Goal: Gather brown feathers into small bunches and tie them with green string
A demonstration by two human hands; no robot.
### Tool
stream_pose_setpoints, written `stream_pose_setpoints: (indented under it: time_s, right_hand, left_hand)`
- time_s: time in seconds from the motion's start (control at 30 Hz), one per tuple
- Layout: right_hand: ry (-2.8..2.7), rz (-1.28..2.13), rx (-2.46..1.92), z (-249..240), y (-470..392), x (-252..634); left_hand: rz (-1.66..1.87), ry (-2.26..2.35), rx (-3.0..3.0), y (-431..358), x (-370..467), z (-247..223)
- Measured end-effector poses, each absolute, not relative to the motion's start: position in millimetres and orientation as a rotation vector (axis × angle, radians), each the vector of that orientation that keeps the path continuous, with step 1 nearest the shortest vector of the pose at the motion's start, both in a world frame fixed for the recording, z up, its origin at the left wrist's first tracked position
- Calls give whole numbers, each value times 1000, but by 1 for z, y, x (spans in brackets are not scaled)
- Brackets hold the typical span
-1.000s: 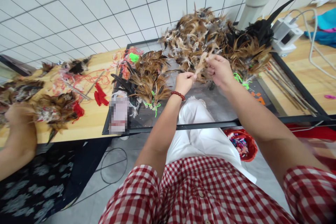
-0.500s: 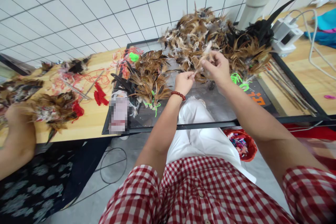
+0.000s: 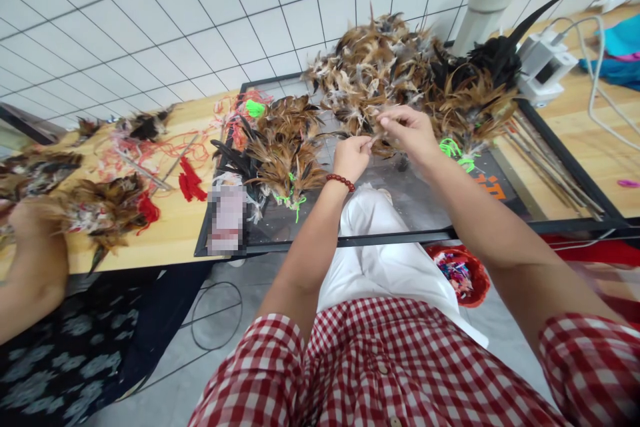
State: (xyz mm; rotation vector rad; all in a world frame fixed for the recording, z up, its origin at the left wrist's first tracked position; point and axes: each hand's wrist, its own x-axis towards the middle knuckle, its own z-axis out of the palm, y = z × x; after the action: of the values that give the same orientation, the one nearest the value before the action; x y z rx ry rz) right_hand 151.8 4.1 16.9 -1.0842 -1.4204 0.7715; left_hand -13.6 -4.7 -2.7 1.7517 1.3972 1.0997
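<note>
My left hand (image 3: pixel 350 157), with a red bead bracelet at the wrist, pinches the lower end of a feather (image 3: pixel 377 137) over the tray. Its thumb and fingers are pressed together. My right hand (image 3: pixel 414 135) is just to the right, thumb and fingertips closed on the same feather. The fingers partly cover it and it is small, so its shape is hard to make out. Behind both hands rises a big pile of brown and cream feathers (image 3: pixel 385 60). Left of my left hand lie brown feather bunches (image 3: pixel 287 147) tied with bright green string.
A black-framed glass panel (image 3: pixel 300 245) lies on the wooden table. Thin sticks (image 3: pixel 555 167), more tied feathers (image 3: pixel 475 107), a white charger (image 3: pixel 543 70) and a bottle (image 3: pixel 487 10) are at right. A co-worker's arm (image 3: pixel 37 260) works at left among feathers and red yarn (image 3: pixel 191 179).
My right hand has dipped slightly and turned, and the pale fluffy tip that stuck up above its fingers no longer shows there. My left hand has stayed almost still.
</note>
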Motion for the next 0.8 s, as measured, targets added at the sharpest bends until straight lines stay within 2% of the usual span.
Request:
stream_pose_setpoints:
  time_s: [0.13,0.37,0.8]
  right_hand:
    - [-1362,639,-1122,12,10,159]
    - [-2018,22,-1034,-7,13,172]
    - [-2142,119,-945,-13,9,163]
  left_hand:
    - [1184,1444,1356,-4,-12,5]
    - [1097,1157,767,-17,-11,34]
    - [962,1006,638,-15,-14,29]
